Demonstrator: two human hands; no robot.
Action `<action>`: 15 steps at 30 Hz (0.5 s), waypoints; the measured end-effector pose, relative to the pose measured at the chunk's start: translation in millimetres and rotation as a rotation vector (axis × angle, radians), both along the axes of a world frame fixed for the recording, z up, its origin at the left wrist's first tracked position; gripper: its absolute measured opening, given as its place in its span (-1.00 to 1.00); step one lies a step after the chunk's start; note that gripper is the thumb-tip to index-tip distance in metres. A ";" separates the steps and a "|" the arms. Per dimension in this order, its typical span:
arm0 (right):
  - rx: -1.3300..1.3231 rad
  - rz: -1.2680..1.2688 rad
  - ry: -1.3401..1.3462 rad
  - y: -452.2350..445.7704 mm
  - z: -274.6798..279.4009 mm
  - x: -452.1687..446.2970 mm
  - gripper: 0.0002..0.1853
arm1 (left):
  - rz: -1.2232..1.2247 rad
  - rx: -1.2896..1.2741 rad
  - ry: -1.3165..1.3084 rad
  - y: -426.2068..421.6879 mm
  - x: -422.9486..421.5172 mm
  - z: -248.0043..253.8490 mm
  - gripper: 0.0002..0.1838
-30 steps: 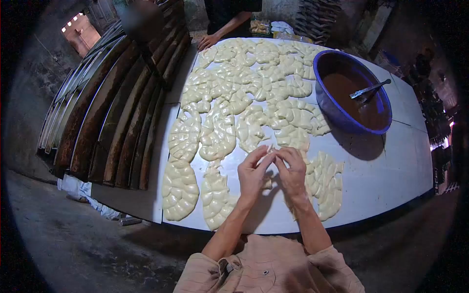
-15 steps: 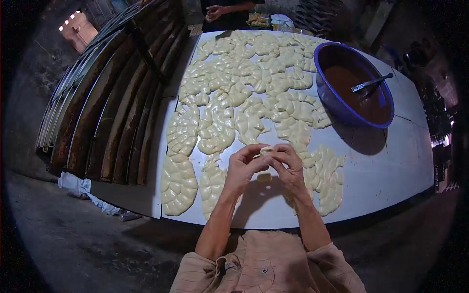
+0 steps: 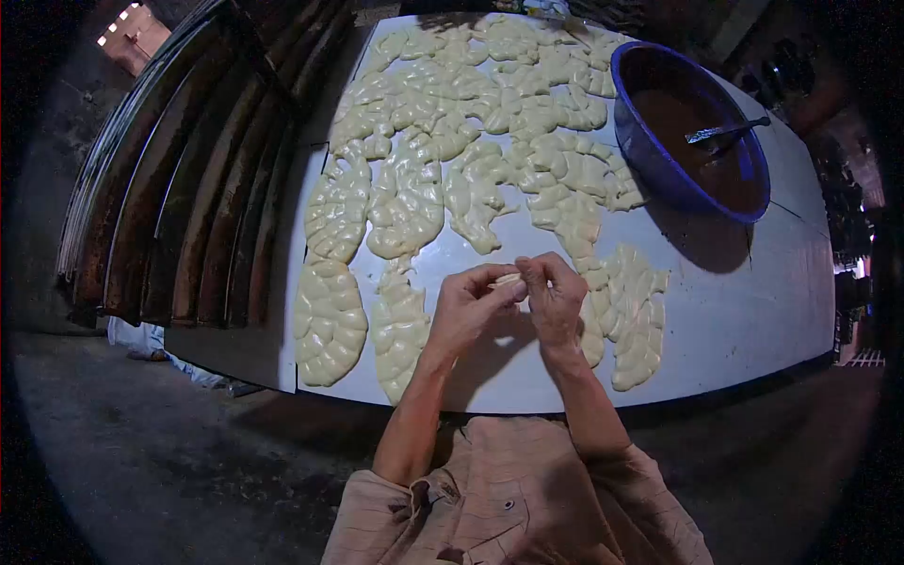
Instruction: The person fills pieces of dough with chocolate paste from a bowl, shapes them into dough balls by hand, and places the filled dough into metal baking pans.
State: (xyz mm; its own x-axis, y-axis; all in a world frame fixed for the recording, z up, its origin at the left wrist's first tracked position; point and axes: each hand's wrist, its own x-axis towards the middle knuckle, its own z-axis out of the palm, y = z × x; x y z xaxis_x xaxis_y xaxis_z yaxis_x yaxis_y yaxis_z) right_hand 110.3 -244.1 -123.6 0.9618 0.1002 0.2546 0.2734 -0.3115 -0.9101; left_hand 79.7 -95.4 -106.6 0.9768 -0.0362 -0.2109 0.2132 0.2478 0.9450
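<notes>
My left hand is closed around a small pale piece, its thumb pointing toward my right hand. My right hand pinches at the right end of that piece, fingertips pressed together. What the piece is made of I cannot tell; the fingers cover most of it. Beneath and around both hands, glossy cream-coloured dough-like slabs with lumpy, segmented surfaces lie spread over the white table. One oval slab lies at the near left, and another just right of my right hand.
A blue tub of brown liquid stands on the table's right side, with a handled tool resting in it. Long, dark, curved troughs are stacked at the left. White cloth or plastic lies below them.
My view has tipped down slightly, so the table sits higher and the person at the far end is out of sight. My hands stay together, with the fingers shifted on the piece.
</notes>
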 end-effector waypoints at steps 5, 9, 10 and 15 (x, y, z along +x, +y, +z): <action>-0.082 0.252 -0.229 -13.2 18.0 -8.5 -0.77 | 0.018 -0.101 0.115 4.9 1.6 -9.2 -0.63; 0.113 0.200 0.310 -12.7 5.9 -5.1 -0.79 | 0.231 0.064 0.176 11.0 -11.4 -0.1 -0.49; -0.018 0.243 0.505 -13.2 6.2 -1.2 -0.79 | 0.280 0.159 0.183 17.8 -15.4 1.1 -0.45; -0.305 0.360 0.174 -10.7 8.6 -8.0 -0.64 | 0.290 0.326 0.188 69.6 -48.9 -3.2 -0.47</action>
State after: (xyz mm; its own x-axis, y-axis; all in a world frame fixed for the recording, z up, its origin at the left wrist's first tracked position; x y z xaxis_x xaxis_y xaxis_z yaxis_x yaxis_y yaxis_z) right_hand 102.3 -254.8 -115.0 0.8781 0.4786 0.0005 0.2643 -0.4841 -0.8341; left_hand 30.9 -25.7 -109.8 0.8808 0.3297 -0.3398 0.3535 0.0195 0.9352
